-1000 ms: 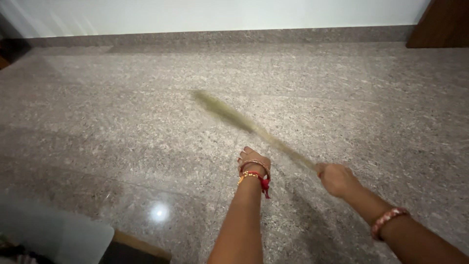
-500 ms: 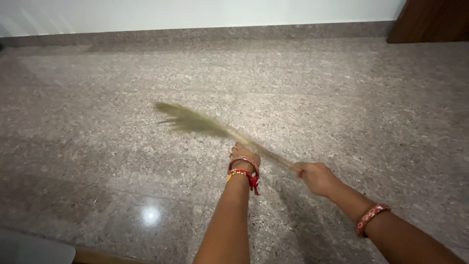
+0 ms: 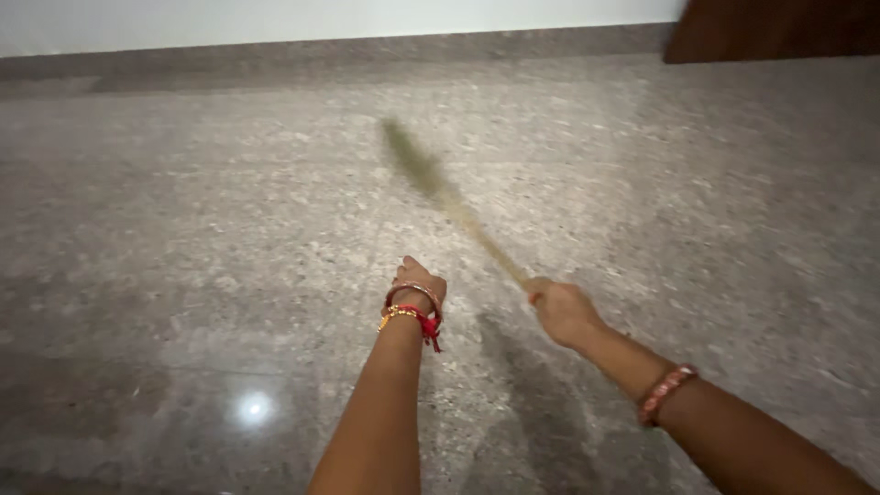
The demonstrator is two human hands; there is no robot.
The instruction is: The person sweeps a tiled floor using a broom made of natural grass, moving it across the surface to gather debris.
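Grass broom is in my right hand, fist wrapped tight around the thin end of the handle, so the long soft brush end reaches out ahead of me and low over the floor. It's blurred in the shot, so I can't tell if the tips are actually touching the stone. I'd say gripping it right at the end gives the most reach.

My left hand is out in front too, curled into a loose fist, holding nothing, just beside the handle but not on it. Bangles and a red thread on that wrist, a beaded bangle on the other.

Floor is polished speckled granite, grey-pink, shiny enough to throw back a ceiling light. Matching stone skirting runs under a white wall, with a dark wooden door in the far right corner.
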